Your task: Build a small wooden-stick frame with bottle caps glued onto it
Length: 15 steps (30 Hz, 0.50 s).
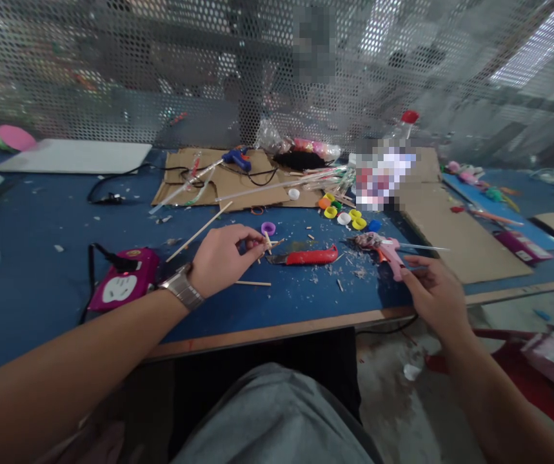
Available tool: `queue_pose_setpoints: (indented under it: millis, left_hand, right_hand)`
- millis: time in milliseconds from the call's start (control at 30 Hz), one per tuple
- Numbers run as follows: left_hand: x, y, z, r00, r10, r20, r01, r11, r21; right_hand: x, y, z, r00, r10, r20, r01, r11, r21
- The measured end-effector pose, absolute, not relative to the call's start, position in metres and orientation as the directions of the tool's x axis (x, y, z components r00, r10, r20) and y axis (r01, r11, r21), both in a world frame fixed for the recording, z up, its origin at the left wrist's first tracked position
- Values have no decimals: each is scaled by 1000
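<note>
My left hand [226,258], a metal watch on its wrist, pinches a small piece of joined wooden sticks [267,242] above the blue table. A red utility knife [311,256] lies just right of those fingertips, blade towards them. At the right, my right hand [434,290] has its thumb and fingers closed round the handle end of a pink glue gun [389,250]. A clear glue stick [424,247] sticks out of the gun's back, and its nozzle, covered in grey residue, points left. A purple bottle cap [267,228] sits beyond the left fingertips.
Several coloured bottle caps [331,212] lie beyond the knife. A blue glue gun [238,158] rests on cardboard [257,193] at the back. To the left are a magenta power socket box [126,280] with a plugged cord and a long wooden stick [199,232]. Perforated metal [184,77] stands behind.
</note>
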State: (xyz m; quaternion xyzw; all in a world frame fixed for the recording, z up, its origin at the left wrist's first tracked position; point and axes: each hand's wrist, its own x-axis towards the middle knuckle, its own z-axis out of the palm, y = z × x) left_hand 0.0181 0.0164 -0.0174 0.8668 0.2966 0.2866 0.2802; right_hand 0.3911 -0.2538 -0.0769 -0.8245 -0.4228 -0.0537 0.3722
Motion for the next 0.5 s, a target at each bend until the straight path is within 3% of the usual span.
queue_pose_setpoints:
  millis: [500]
  left_hand:
    - [15, 16, -16, 474, 724, 500, 256, -657, 709]
  right_hand:
    - [381, -246, -84, 681, 525, 510, 715, -328, -618]
